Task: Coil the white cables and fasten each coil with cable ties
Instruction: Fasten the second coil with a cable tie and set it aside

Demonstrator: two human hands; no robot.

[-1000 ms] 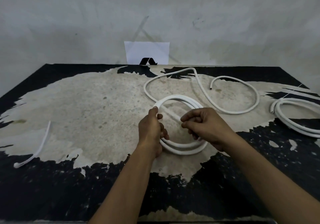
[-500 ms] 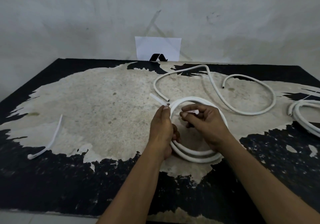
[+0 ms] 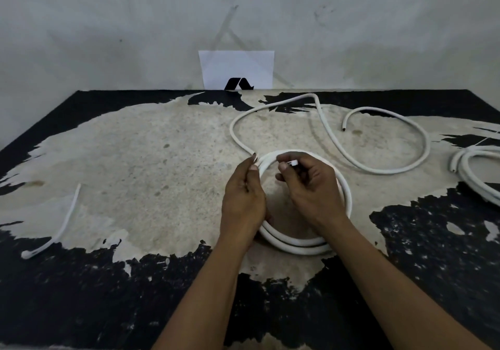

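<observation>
A white cable coil (image 3: 299,244) of two or three turns lies on the table's middle. My left hand (image 3: 243,200) grips the coil's left side, thumb and forefinger pinched at its upper rim. My right hand (image 3: 311,187) hovers over the coil and pinches the white head of a cable tie (image 3: 292,163) between thumb and fingertips; the tie's strap is hidden by my fingers. The cable's loose tail (image 3: 378,170) snakes from the coil to the back and right and ends at a cut tip (image 3: 343,129).
A second white cable coil (image 3: 472,160) lies at the right edge. A spare white cable tie (image 3: 62,223) rests at the left. The worn black table (image 3: 81,282) meets a grey wall with a white paper sheet (image 3: 236,69).
My right hand rose from inside the coil to its upper rim, with the tie's head now showing between the fingers. The strap that stuck out beside my left hand is no longer visible.
</observation>
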